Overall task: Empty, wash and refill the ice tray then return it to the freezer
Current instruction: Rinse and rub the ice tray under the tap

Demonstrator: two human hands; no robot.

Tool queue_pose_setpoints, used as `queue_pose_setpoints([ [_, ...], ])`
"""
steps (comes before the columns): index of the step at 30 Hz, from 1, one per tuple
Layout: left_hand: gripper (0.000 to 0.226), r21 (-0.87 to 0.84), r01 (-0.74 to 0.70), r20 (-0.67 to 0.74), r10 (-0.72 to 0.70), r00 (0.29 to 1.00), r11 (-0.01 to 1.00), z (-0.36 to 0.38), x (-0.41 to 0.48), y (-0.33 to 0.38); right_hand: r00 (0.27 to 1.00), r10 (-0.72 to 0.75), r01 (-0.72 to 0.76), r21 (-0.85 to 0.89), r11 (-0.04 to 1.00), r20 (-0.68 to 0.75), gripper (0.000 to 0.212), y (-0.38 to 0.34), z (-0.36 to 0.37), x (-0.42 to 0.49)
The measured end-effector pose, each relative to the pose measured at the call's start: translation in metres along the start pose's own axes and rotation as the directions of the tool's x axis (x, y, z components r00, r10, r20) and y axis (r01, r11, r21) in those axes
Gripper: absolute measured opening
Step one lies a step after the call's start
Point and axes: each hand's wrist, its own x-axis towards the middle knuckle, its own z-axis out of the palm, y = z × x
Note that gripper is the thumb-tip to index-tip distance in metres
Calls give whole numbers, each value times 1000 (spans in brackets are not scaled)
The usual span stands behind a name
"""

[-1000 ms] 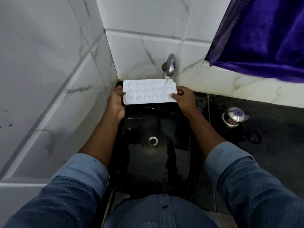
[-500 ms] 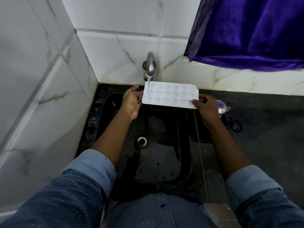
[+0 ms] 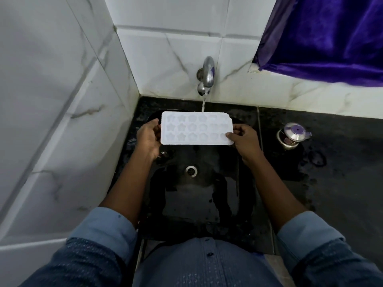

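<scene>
A white ice tray [image 3: 194,128] with star-shaped cells is held level over a black sink [image 3: 194,195]. My left hand [image 3: 147,137] grips its left end, thumb on the rim. My right hand [image 3: 244,139] pinches its right end, thumb on top. A chrome tap [image 3: 207,73] on the back wall runs a thin stream of water [image 3: 203,103] onto the tray's far edge, right of the middle. Whether the cells hold water is not visible.
The sink's drain [image 3: 191,170] lies below the tray. A small steel pot with a purple-knobbed lid [image 3: 292,135] stands on the wet black counter [image 3: 335,162] at the right. White marble tiles [image 3: 62,100] close in the left and back. A purple curtain [image 3: 327,38] hangs top right.
The tray has shifted left under the tap, so the stream now lands right of its middle instead of at its left end. My left hand has closed back onto the tray's left end.
</scene>
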Motion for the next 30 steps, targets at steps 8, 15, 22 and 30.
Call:
queue_pose_setpoints([
  [8, 28, -58, -58, 36, 61, 998, 997, -7, -9, 14, 999, -6, 7, 28, 1000, -34, 22, -29, 38, 24],
  [15, 27, -39, -68, 40, 69, 997, 997, 12, -15, 18, 992, -12, 26, 117, 993, -124, 21, -42, 29, 23],
  [22, 29, 10, -41, 59, 40, 997, 999, 13, -16, 15, 988, 132, -112, 207, 972, -85, 17, -33, 12, 28],
  [30, 21, 126, -49, 92, 37, 995, 991, 8, -14, 22, 978, 168, -127, 283, 951, -125, 15, -36, 18, 20],
])
